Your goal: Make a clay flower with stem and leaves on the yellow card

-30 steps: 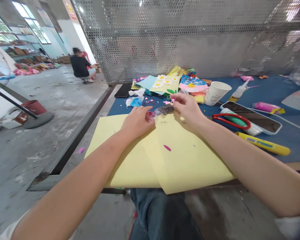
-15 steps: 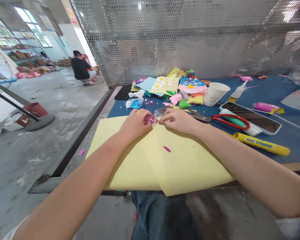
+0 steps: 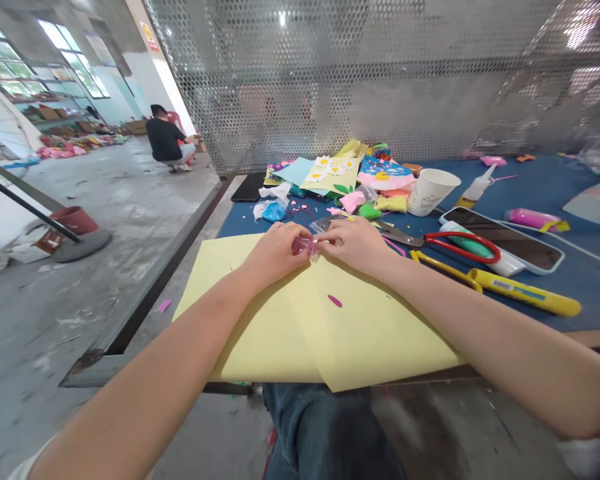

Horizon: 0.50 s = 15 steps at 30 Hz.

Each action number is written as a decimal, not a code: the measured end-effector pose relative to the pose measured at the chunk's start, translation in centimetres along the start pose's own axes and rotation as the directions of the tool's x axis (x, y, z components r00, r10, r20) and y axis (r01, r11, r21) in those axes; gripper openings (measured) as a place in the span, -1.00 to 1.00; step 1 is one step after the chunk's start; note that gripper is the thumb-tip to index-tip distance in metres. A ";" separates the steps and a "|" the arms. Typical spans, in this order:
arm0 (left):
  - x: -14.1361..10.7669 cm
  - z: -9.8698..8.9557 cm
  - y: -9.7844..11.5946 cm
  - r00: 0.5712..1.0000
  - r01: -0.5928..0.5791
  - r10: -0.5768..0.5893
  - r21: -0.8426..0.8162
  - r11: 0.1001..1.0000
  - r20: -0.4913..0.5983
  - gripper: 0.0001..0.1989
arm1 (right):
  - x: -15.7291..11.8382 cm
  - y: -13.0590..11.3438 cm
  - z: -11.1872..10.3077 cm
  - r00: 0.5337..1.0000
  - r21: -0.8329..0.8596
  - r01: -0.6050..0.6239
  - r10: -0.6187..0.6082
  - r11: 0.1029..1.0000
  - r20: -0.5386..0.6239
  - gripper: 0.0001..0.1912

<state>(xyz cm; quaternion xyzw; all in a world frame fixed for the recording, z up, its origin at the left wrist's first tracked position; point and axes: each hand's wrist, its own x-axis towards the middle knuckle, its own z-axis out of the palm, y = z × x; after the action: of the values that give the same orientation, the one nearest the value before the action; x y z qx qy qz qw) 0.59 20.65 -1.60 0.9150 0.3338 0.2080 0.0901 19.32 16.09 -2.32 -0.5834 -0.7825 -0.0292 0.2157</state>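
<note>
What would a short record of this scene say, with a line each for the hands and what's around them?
Left hand: pinching a small clear plastic bag with pink contents
Right hand: pinching the same bag from the other side
Beneath the hands: pale yellow card sheets
Nearby: red-handled scissors, white paper cup, blue-topped table
Further off: a person crouching on the concrete floor

Left hand (image 3: 276,253), right hand (image 3: 355,245) meet, fingertips pinching, apparently.
</note>
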 end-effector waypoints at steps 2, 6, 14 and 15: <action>0.0 -0.1 0.0 1.000 0.017 -0.017 -0.027 0.999 0.000 -0.82 | 0.0 -0.3 0.0 1.000 -0.021 0.014 -0.014 1.000 0.004 -0.74; -0.1 -0.2 -0.2 1.000 0.018 -0.016 -0.090 0.996 0.027 -0.81 | 0.2 -1.0 0.0 0.999 -0.008 0.009 -0.009 1.000 0.052 -0.76; -0.1 -0.9 -0.7 0.999 0.032 -0.030 -0.127 0.991 0.022 -0.77 | 0.5 -1.1 0.6 0.999 0.286 -0.006 -0.005 0.958 0.038 -0.86; 0.0 -1.0 -0.9 1.000 0.029 -0.029 -0.099 0.995 0.001 -0.77 | 0.6 -0.9 0.5 0.998 0.411 -0.050 0.032 0.910 0.051 -0.86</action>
<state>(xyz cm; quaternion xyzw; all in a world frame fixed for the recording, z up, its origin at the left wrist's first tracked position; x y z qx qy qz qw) -0.36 21.33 -0.96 0.9044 0.3363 0.2234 0.1383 18.15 16.47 -2.40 -0.5417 -0.7630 0.1534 0.3177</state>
